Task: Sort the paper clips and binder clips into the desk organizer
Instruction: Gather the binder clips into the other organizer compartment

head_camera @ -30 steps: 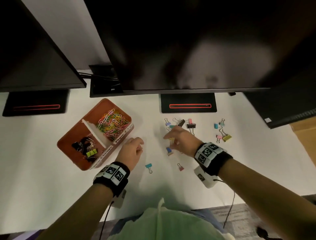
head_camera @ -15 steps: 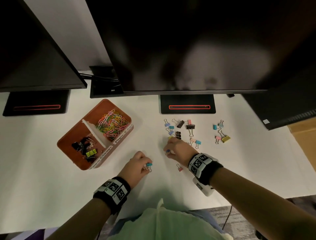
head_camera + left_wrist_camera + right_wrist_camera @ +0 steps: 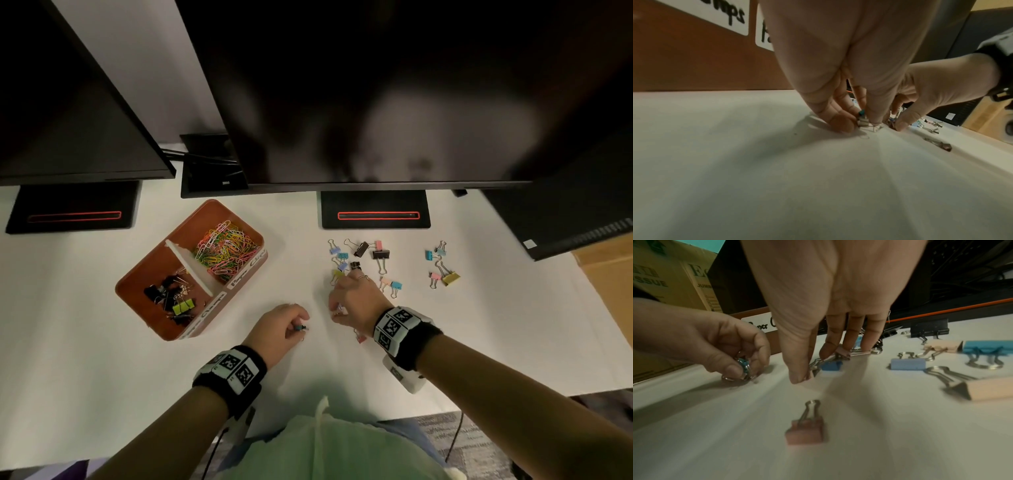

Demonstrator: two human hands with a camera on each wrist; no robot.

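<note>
The brown desk organizer sits left of centre, with coloured paper clips in its far compartment and binder clips in its near one. My left hand pinches a teal binder clip against the table; thumb and fingers close on it. My right hand pinches the wire handles of a blue binder clip between thumb and index, with a pinkish clip under the other fingers. A pink binder clip lies just in front of the right wrist.
Loose binder clips lie in a cluster beyond my right hand, and another group lies further right. Dark monitors hang over the back of the white table, their stands behind the clips. A cardboard box is at the right edge.
My left hand moved from beside the organizer to the teal clip and pinched it. My right hand drew back from the cluster toward me, holding the blue clip.
</note>
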